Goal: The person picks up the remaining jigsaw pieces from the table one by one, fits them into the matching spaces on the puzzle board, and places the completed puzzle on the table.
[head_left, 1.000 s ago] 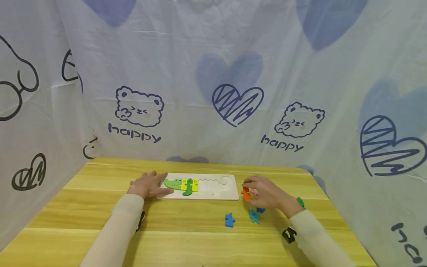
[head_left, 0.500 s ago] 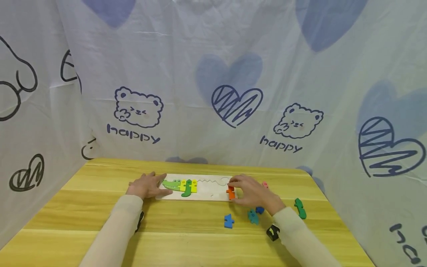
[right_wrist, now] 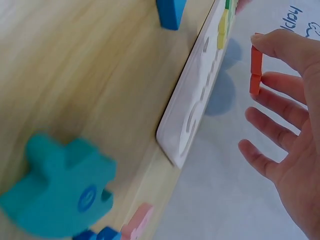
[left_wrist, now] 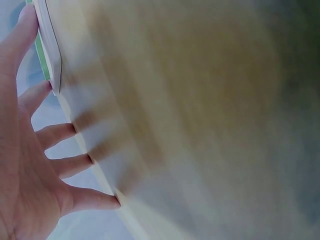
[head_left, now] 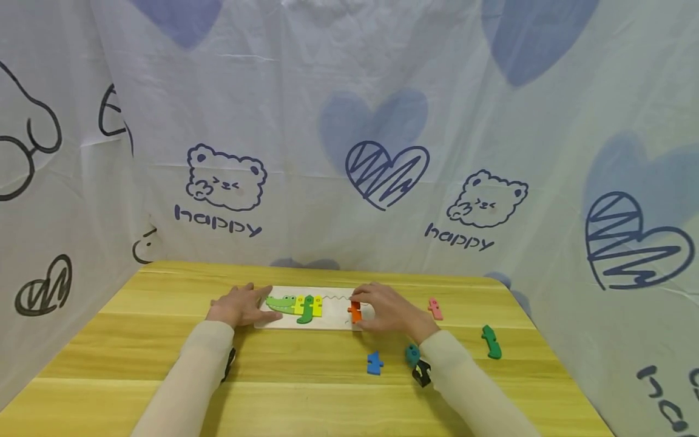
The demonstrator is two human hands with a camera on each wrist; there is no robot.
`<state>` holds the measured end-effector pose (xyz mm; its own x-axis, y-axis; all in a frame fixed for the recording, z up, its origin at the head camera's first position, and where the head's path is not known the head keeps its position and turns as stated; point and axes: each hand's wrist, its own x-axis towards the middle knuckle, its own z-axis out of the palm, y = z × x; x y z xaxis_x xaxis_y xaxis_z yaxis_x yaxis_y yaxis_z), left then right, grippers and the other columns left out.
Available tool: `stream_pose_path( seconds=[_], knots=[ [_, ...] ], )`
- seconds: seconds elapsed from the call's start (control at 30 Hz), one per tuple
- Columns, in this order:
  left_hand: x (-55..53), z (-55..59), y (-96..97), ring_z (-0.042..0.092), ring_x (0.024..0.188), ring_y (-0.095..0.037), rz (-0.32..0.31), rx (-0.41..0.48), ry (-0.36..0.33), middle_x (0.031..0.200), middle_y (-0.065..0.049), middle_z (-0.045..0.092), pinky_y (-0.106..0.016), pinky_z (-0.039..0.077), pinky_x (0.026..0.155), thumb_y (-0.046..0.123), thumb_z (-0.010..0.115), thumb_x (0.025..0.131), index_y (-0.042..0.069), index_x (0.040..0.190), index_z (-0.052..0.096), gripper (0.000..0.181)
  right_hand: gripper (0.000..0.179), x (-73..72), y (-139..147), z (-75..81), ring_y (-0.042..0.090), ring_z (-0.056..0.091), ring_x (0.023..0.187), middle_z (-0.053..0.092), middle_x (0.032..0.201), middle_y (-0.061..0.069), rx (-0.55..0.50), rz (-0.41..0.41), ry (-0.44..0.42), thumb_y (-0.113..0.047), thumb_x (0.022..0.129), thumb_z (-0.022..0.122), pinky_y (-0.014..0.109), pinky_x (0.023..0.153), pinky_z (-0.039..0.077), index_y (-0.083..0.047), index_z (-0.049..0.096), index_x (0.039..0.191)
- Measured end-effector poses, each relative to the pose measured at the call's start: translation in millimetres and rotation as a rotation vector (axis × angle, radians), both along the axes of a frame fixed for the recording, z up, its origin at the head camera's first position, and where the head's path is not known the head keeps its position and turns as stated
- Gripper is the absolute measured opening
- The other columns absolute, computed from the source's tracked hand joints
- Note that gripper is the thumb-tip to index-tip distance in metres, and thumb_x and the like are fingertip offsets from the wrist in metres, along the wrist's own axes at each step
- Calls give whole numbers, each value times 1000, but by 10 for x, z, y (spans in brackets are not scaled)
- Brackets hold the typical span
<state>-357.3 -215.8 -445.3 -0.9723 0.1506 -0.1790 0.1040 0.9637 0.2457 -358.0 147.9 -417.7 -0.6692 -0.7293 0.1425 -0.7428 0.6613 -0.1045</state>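
Note:
A white puzzle board (head_left: pixel 335 320) lies near the back of the table, with a green crocodile head (head_left: pixel 281 303) and several yellow and green body pieces set in its left part. My left hand (head_left: pixel 237 305) rests at the board's left end, thumb and index finger touching it. In the left wrist view, the other fingertips of that hand (left_wrist: pixel 35 165) touch the tabletop, spread and fairly straight. My right hand (head_left: pixel 386 308) pinches an orange puzzle piece (head_left: pixel 355 311) between thumb and fingers. The right wrist view shows the orange piece (right_wrist: pixel 256 70) held above the board.
Loose puzzle pieces lie in front and to the right: blue (head_left: pixel 374 363), teal (head_left: pixel 412 354), pink (head_left: pixel 435 308) and green (head_left: pixel 491 342). Dark blue (right_wrist: pixel 100 235) shows beside the teal piece in the right wrist view. Printed cloth (head_left: pixel 306 212) hangs behind the table.
My right hand has carried the orange piece leftward from beside the board to above its right half, uncovering the pink and green pieces. The left hand stays put.

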Motion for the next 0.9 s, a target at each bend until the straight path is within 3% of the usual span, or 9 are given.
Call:
stream_pose_path(
  seconds=[0.3, 0.9],
  knots=[
    [-9, -7, 17, 22, 149, -65, -5, -8, 1, 166, -30, 28, -93, 23, 101, 81, 58, 85, 24, 162, 35, 98, 55, -53, -201, -11, 32, 56, 130, 64, 142, 7, 64, -24, 11, -42, 92, 74, 54, 108, 49, -9, 68, 136],
    [0, -9, 2, 23, 148, -65, -4, -2, 0, 166, -31, 28, -93, 23, 101, 81, 59, 85, 23, 162, 35, 99, 52, -142, -487, -73, 28, 56, 127, 64, 143, 4, 107, -53, 5, -43, 94, 72, 49, 105, 50, -13, 68, 137]
  ],
)
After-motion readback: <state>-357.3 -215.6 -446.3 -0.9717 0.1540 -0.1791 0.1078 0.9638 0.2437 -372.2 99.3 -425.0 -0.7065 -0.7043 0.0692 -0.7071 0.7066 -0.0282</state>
